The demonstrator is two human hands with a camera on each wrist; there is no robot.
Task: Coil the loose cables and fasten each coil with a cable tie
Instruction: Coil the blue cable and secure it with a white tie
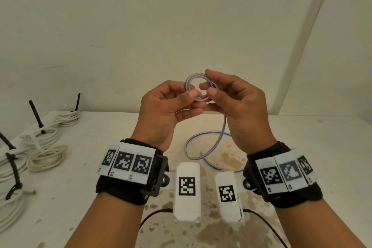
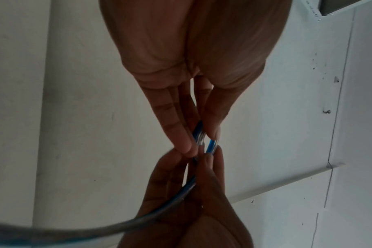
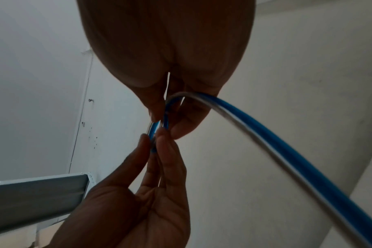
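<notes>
A flat blue-and-white cable is wound into a small coil held up in front of the wall. My left hand pinches the coil's lower left side between thumb and fingers. On the coil's right side, my right hand pinches it the same way. The cable's loose tail drops from the right hand to a wide loop lying on the table. In the left wrist view my left hand grips blue strands. The right wrist view has my right hand on the coil, with the tail sweeping off right.
Several white cable coils lie at the table's left, each bound with a black cable tie whose end sticks up. The table is pale and stained near the front. A plain wall stands close behind.
</notes>
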